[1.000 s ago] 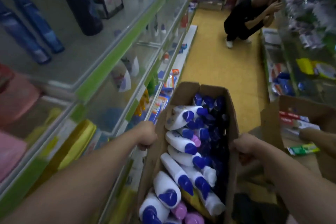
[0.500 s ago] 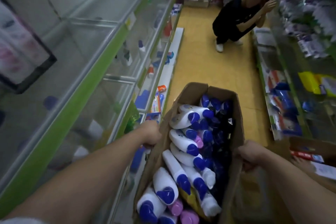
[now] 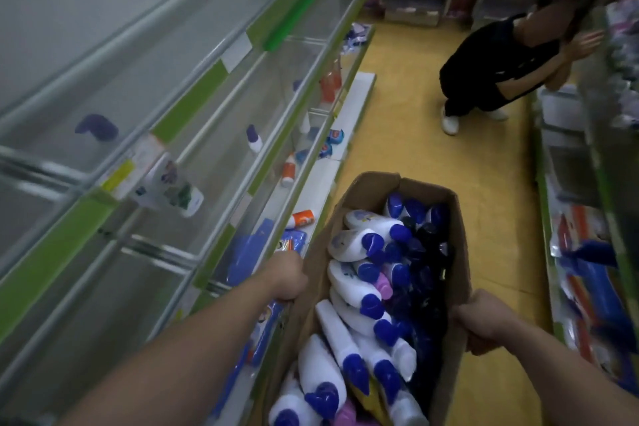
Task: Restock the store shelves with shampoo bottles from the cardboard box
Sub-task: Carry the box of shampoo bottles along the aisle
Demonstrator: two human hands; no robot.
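An open cardboard box (image 3: 460, 242) is carried in front of me, low in the aisle. It is packed with white shampoo bottles (image 3: 352, 242) with blue caps, some dark bottles along the right side and a few pink caps. My left hand (image 3: 285, 280) grips the box's left wall. My right hand (image 3: 479, 320) grips the right wall. On my left run glass store shelves (image 3: 193, 107) with green edge strips; only a few scattered bottles lie on them.
A person in black (image 3: 491, 69) crouches at the far right of the yellow-floored aisle, reaching into the right-hand shelving (image 3: 584, 252), which is full of packaged goods. Small orange and blue items lie on the lower left shelves.
The view has moved along the aisle with the box; the full dark bottles and the second box have left the frame, and the nearly bare shelves are now beside me. Both hands keep their grip.
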